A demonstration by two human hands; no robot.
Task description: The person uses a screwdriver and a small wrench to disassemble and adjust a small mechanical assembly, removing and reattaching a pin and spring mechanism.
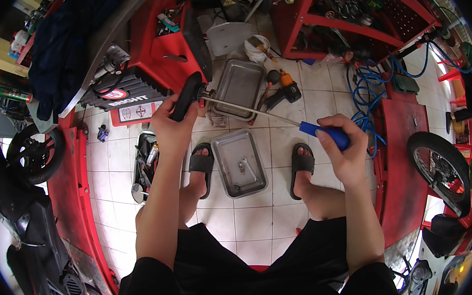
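Observation:
My left hand [175, 122] is closed round a black oblong part [188, 97] with a small metal end; its exact kind is unclear. In my right hand [347, 152] is a screwdriver [324, 133] with a blue handle. Its long, thin shaft slants up and left to the metal end of the black part; whether the tip touches it I cannot tell. Below, between my sandalled feet, a grey metal tray [220, 168] stands on the floor, holding a wrench [250, 170] and a small metal piece [242, 168].
Farther off are a second metal tray [225, 86], an orange-and-black power tool [285, 91] and a white bucket [257, 49]. A tool case [146, 161] lies left of my feet. Blue hose [361, 94] coils at right. Red motorcycle lifts [71, 187] flank both sides.

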